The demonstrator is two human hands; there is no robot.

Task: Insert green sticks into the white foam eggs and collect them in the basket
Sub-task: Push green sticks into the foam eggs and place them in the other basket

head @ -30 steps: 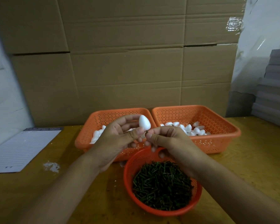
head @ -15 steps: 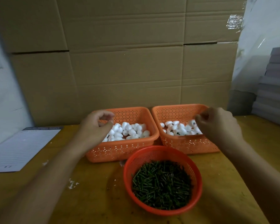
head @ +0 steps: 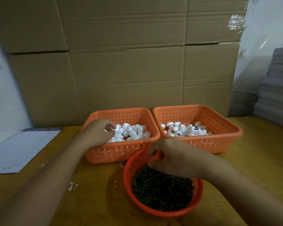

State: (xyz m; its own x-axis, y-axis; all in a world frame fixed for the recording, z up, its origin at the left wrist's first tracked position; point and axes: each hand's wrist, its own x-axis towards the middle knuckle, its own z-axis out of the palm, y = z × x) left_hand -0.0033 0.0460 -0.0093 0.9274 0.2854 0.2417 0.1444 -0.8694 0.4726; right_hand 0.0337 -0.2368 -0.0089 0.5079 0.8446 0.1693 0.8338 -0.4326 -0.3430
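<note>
Plain white foam eggs (head: 132,132) fill the left orange basket (head: 121,151). My left hand (head: 97,132) is in that basket, thumb and fingers curled round one white foam egg (head: 111,128). The right orange basket (head: 219,141) holds foam eggs with green sticks (head: 185,129) in them. In front of both stands a round red bowl (head: 160,211) full of green sticks (head: 162,190). My right hand (head: 171,157) hangs over the bowl's far edge, fingers curled down towards the sticks. The hand hides whether its fingers pinch a stick.
A wall of cardboard boxes (head: 129,62) stands right behind the baskets. A lined paper pad (head: 21,150) lies at the left on the wooden table (head: 260,157). White foam crumbs (head: 72,185) lie near my left forearm. Grey stacked sheets (head: 278,88) rise at the right edge.
My right hand left the right basket and came down to the stick bowl. My left hand reached deeper into the left basket and closed on an egg.
</note>
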